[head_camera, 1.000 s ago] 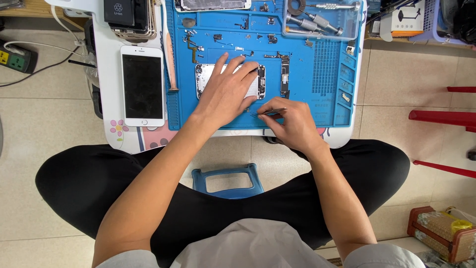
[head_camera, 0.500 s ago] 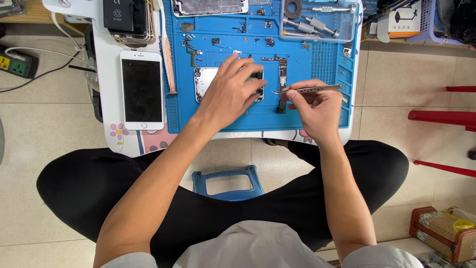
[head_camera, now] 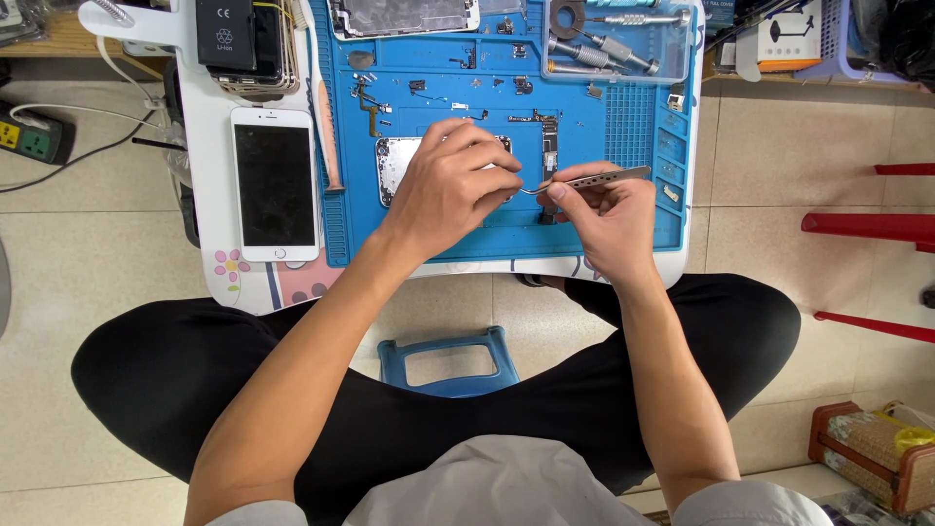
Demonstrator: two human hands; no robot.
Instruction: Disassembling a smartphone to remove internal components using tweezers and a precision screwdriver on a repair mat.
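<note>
My left hand (head_camera: 450, 187) rests with fingers curled on an opened silver phone housing (head_camera: 392, 168) that lies on the blue repair mat (head_camera: 643, 146). My right hand (head_camera: 602, 216) pinches metal tweezers (head_camera: 596, 179); their curved tip points left and meets the fingers of my left hand over the housing. A narrow dark circuit board (head_camera: 549, 148) lies on the mat just above the tweezers. Several tiny screws and small parts are scattered over the mat's upper half.
A white phone screen (head_camera: 275, 183) lies left of the mat on the small white table (head_camera: 209, 156). A battery and frame (head_camera: 243, 39), another phone chassis (head_camera: 404, 15) and a clear tray of screwdrivers (head_camera: 618, 39) sit at the back. A blue stool (head_camera: 450, 360) stands between my legs.
My left hand curled its spread fingers on the housing. My right hand lifted from the mat's front edge, took the tweezers horizontal and brought their tip left to the left fingers.
</note>
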